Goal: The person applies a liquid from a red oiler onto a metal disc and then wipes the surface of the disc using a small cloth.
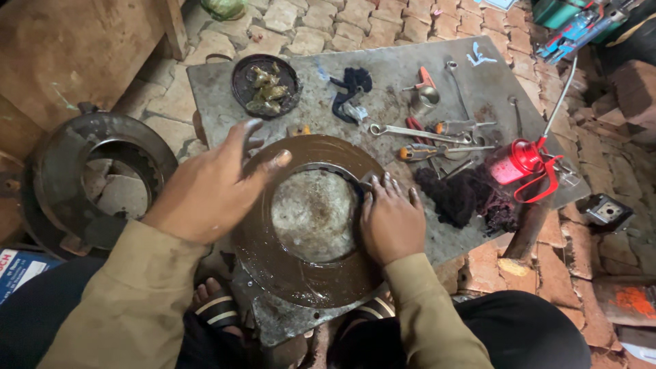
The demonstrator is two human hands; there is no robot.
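A large greasy brown metal ring plate with a round central hole lies on a grey metal slab in front of me. My left hand rests on the ring's upper left rim, fingers spread, thumb on the plate. My right hand lies flat on the ring's right side, fingertips at the inner edge near a thin metal band that follows the hole. Neither hand grips anything.
On the slab: a black dish of greasy brass parts, a dark rag, wrenches, screwdrivers, a red oil can. A round housing sits on the brick floor at left. My sandalled feet are below.
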